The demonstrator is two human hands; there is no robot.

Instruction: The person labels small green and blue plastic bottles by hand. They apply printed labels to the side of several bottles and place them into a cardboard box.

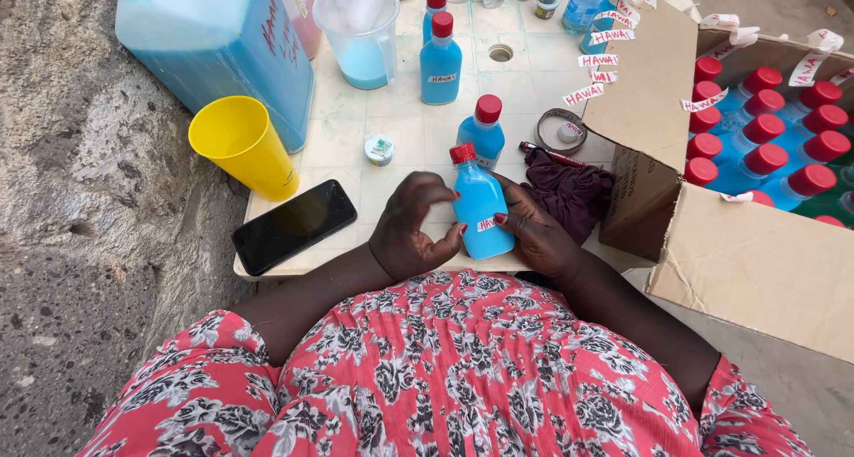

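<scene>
Your right hand (538,234) cradles the small blue bottle (480,210) from its right side, fingers wrapped against the body, while your left hand (411,230) curls in from the other side with a fingertip on the white label (487,225) low on the front. Both hands touch the bottle, so neither is nearer. It stands at the near edge of the pale table (356,137), its long axis tipped slightly, red cap (462,153) pointing away from you and a little left. Just beyond it stands a second capped bottle (483,132). A dark cloth (569,190) lies just right of your right hand, a black phone (294,226) left of your left, and the open carton (712,243) of capped bottles further right.
</scene>
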